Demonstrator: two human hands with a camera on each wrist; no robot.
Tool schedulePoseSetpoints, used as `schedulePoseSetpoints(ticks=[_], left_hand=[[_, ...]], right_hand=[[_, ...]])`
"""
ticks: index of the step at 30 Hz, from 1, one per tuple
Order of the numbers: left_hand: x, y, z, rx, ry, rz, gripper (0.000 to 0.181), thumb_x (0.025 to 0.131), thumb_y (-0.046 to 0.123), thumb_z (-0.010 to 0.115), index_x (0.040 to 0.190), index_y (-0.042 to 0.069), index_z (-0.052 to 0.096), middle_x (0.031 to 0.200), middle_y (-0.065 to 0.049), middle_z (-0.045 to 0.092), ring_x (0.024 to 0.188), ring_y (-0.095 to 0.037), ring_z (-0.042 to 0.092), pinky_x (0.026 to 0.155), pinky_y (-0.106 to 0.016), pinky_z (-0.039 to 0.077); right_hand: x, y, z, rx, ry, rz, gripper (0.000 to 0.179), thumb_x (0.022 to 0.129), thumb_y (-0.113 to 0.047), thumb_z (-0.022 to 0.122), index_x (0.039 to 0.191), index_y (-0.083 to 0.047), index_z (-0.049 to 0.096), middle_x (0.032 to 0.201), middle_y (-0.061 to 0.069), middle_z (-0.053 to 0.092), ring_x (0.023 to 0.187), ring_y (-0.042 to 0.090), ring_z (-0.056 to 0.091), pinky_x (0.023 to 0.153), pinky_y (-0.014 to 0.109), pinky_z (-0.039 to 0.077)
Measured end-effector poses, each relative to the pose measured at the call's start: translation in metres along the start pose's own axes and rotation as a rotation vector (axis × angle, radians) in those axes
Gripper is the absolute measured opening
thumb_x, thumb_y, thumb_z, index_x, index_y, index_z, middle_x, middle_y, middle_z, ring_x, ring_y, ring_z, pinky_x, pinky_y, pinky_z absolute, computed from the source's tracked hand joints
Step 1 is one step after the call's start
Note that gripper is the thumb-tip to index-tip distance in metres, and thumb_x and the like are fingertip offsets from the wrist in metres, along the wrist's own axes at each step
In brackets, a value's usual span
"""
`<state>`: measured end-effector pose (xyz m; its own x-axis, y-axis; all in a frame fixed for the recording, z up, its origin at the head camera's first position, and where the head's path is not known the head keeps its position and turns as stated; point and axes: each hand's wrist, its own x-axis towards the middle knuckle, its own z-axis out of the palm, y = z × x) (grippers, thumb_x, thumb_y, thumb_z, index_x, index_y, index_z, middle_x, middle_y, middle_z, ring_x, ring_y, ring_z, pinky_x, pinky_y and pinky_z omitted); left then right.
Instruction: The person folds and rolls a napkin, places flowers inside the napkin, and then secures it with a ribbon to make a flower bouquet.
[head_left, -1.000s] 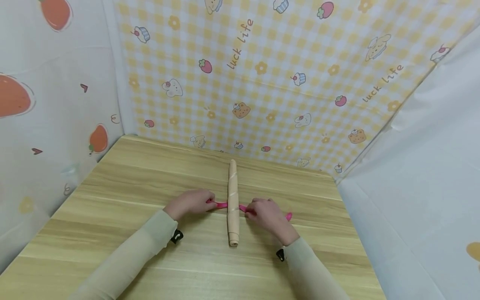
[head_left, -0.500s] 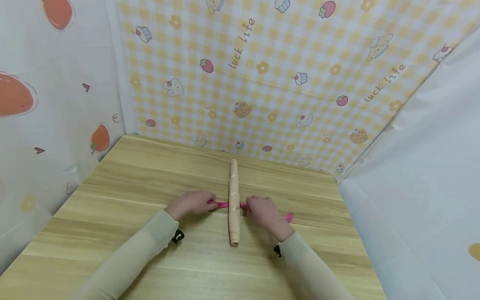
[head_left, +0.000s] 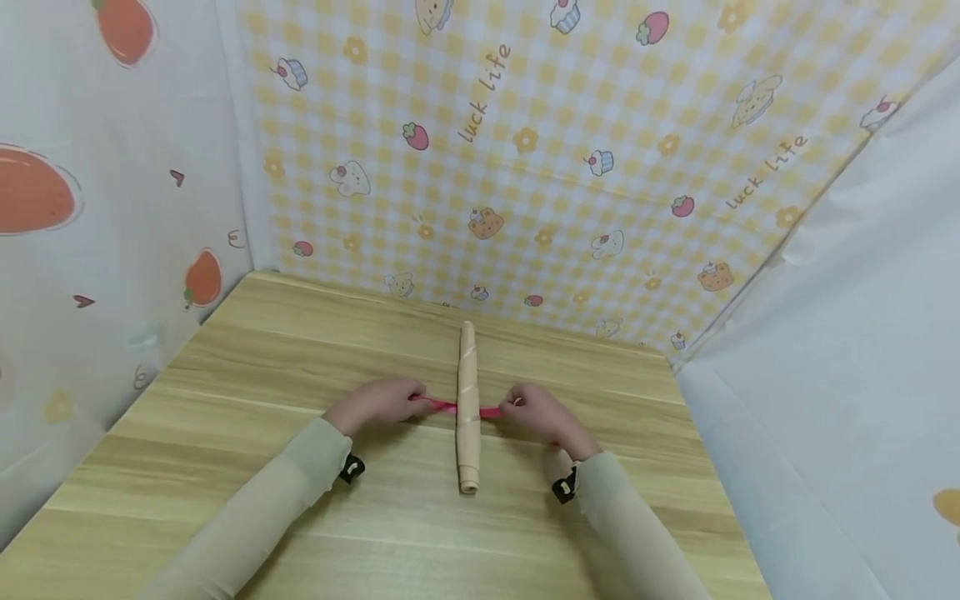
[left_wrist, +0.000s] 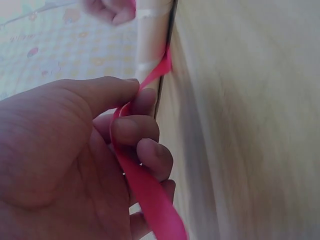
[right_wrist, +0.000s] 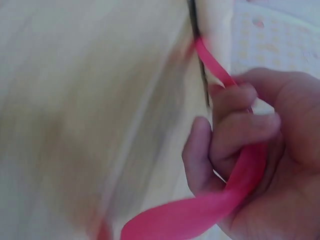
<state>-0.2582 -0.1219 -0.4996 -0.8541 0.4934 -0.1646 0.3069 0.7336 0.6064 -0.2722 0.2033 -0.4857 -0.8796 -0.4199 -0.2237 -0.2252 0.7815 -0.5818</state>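
Note:
A long beige roll [head_left: 468,450], tapered toward its far end and marked with slanted pale lines, lies on the wooden table between the two hands. Beneath it runs a pink ribbon [head_left: 491,412], which comes out on both sides. My left hand [head_left: 384,400] pinches the ribbon's left part between thumb and forefinger; in the left wrist view the ribbon's loose end [left_wrist: 155,200] hangs across the curled fingers. On the other side my right hand [head_left: 536,412] grips the right part, and the right wrist view shows the ribbon's tail [right_wrist: 175,217] trailing below the palm.
The wooden table [head_left: 375,533] reaches back to a yellow checked cloth wall [head_left: 525,192]. White cloth stands on the left [head_left: 120,208] and on the right [head_left: 825,375]. A black wrist strap [head_left: 352,468] shows at the left cuff.
My right hand has lifted slightly and turned with the ribbon in its fingers, and more ribbon shows between it and the roll. My left hand and the roll have hardly moved.

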Motion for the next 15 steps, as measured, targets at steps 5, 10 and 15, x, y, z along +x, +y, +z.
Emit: schedulePoseSetpoints(ticks=[5, 10, 15], left_hand=[[-0.007, -0.015, -0.009, -0.062, 0.022, 0.011, 0.04, 0.113, 0.035, 0.055, 0.076, 0.019, 0.051, 0.069, 0.006, 0.044, 0.062, -0.011, 0.041, 0.059, -0.029, 0.037], [-0.019, -0.029, -0.023, -0.158, 0.032, 0.001, 0.039, 0.115, 0.031, 0.052, 0.079, 0.015, 0.05, 0.071, 0.003, 0.043, 0.063, -0.013, 0.039, 0.062, -0.03, 0.038], [-0.031, -0.042, -0.036, -0.175, 0.066, -0.003, 0.038, 0.114, 0.031, 0.053, 0.081, 0.013, 0.051, 0.071, 0.003, 0.044, 0.065, -0.014, 0.042, 0.064, -0.032, 0.04]], right_hand=[[-0.01, 0.014, -0.019, 0.087, -0.118, -0.044, 0.037, 0.111, -0.027, 0.059, 0.094, 0.004, 0.07, 0.066, -0.004, 0.051, 0.057, 0.01, 0.041, 0.06, 0.027, 0.042], [-0.021, 0.034, -0.034, 0.179, -0.172, -0.061, 0.034, 0.112, -0.021, 0.057, 0.1, 0.009, 0.069, 0.067, -0.002, 0.053, 0.052, 0.008, 0.039, 0.053, 0.024, 0.039], [-0.033, 0.048, -0.048, 0.199, -0.211, -0.044, 0.029, 0.111, -0.018, 0.058, 0.106, 0.006, 0.073, 0.073, 0.005, 0.06, 0.053, 0.008, 0.041, 0.051, 0.023, 0.038]])
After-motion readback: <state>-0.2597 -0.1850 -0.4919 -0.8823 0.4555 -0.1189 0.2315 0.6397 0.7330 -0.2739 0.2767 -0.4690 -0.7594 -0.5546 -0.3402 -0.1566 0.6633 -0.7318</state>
